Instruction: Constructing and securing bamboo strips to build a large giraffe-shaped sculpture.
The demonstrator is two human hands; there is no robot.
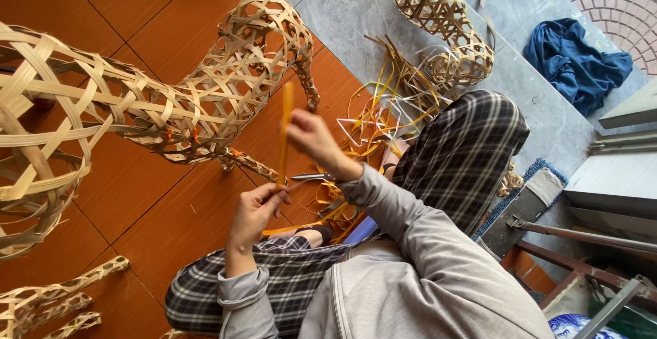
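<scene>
Both hands pinch one thin orange bamboo strip (285,134), held nearly upright, the left hand (254,210) closed on its lower end and the right hand (311,136) gripping near its top, just beside the pale open-weave bamboo frame (226,86) standing further left.

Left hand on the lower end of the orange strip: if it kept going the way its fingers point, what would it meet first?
Probably the scissors lying just past the left hand, then the loose strips; depth is unclear.
</scene>
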